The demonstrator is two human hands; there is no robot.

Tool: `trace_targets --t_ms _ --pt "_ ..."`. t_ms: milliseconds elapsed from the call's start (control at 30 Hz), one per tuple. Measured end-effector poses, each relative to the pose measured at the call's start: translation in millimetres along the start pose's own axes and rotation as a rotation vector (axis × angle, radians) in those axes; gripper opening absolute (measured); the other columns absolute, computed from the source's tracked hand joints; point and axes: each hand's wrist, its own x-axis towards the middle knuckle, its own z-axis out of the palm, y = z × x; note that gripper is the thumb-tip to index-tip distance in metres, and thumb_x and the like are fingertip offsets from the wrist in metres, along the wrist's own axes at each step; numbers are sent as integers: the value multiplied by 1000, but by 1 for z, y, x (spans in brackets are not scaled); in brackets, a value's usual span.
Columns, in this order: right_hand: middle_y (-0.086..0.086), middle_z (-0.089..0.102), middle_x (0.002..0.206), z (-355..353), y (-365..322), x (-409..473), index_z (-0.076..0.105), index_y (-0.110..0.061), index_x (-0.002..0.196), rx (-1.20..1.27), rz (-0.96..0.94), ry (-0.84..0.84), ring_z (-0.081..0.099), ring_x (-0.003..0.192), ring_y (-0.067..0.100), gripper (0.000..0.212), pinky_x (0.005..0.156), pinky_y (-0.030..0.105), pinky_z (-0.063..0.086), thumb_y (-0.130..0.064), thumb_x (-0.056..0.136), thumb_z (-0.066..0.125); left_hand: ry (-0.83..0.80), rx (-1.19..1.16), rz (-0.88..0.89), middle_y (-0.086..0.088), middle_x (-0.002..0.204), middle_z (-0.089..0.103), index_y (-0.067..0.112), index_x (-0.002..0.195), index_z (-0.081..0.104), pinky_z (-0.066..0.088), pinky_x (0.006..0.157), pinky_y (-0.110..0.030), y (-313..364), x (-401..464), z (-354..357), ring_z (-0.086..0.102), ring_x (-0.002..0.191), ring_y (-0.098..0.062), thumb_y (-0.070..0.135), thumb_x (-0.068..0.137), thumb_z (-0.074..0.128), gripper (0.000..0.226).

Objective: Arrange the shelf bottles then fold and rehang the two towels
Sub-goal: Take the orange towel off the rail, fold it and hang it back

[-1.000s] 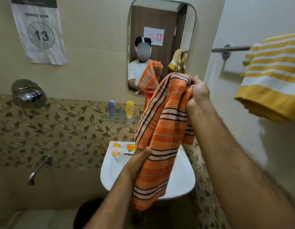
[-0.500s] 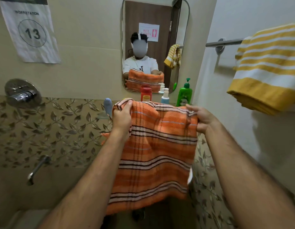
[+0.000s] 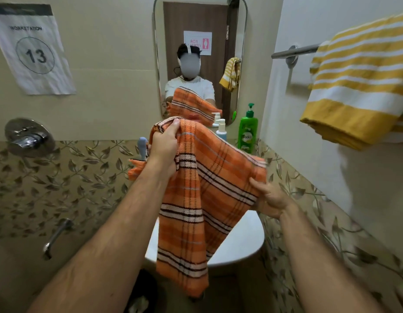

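At the centre of the frame hangs the orange towel [image 3: 202, 199], held up over the white basin [image 3: 243, 240] by both hands. Toward the upper middle, the left hand [image 3: 163, 150] is clenched around a bunched top corner, fingers curled over the cloth. Lower and to the right, the right hand [image 3: 267, 197] pinches the towel's side edge between thumb and fingers, so the cloth slopes down from left to right and its loose end dangles below.

Over in the upper right of the frame, the yellow striped towel [image 3: 358, 82] is draped folded over the towel rail [image 3: 293, 51], so that one looks finished. Behind the orange towel, just under the mirror [image 3: 200, 19], stand a green pump bottle [image 3: 247, 129], a white-topped pump bottle [image 3: 221, 129] and a blue-grey bottle [image 3: 142, 147]; they are upright in a row, though the cloth hides the middle of the shelf, so I cannot tell whether every bottle is placed.

By my judgement the bottles and the first towel are done; what remains is finishing the fold of the orange towel and hanging it on the rail's bare left stretch.
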Motion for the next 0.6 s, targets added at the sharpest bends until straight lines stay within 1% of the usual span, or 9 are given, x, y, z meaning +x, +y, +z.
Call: trace_targets --t_ms 67,100,167,267,300,367,433,500,600 --pt "23 62 131 3 -1 1 57 -12 135 11 -50 33 61 119 40 64 101 66 43 -40 80 75 6 15 -45 -7 65 69 6 83 66 61 68 -38 -2 5 -9 69 60 -23 25 99 58 26" --pt "22 65 125 5 -7 2 58 -9 133 33 -80 60 65 112 38 54 98 63 48 -36 86 66 -6 23 -83 -7 62 69 5 84 64 61 60 -35 -3 6 -16 69 56 -21 23 99 57 24" --pt "18 72 106 9 -23 1 62 -2 125 41 -107 109 73 91 30 48 79 48 61 -35 91 58 -71 84 -158 -8 63 70 5 91 63 58 52 -30 -7 10 -33 70 54 -19 22 101 54 22" --pt "15 74 90 15 -41 -2 67 -1 112 -79 -85 144 74 75 25 36 60 35 60 -31 100 50 -147 152 -231 -8 73 71 12 93 64 58 56 -26 -13 17 -65 71 60 -15 20 103 49 19" --pt "15 74 89 16 -45 -4 67 -2 112 -119 -93 165 73 74 24 35 58 34 59 -30 103 47 -165 195 -255 -7 74 71 16 92 64 56 55 -24 -11 16 -74 70 58 -12 20 103 47 20" --pt "15 73 91 20 -55 -6 65 -2 116 -168 -136 192 73 75 22 34 59 33 59 -25 105 43 -239 392 -301 -6 73 68 19 102 65 49 43 -18 -7 14 -92 65 47 -9 20 105 43 22" --pt "12 74 89 26 -63 -8 66 -4 115 -202 -182 185 73 77 21 31 62 34 61 -22 105 42 -299 580 -378 -2 57 66 16 116 60 41 30 -17 -5 14 -109 58 35 -9 23 105 43 21" --pt "9 75 82 39 -70 -9 68 -6 109 -221 -222 178 73 75 21 29 63 34 61 -22 105 44 -287 688 -449 -3 58 69 9 124 57 48 34 -24 -6 21 -123 63 42 -15 28 102 50 30" --pt "5 74 73 58 -79 -10 66 -9 95 -212 -276 216 73 69 18 28 61 34 61 -22 105 45 -233 728 -480 -14 90 75 9 129 56 59 57 -38 -10 33 -135 72 74 -27 36 97 58 42"
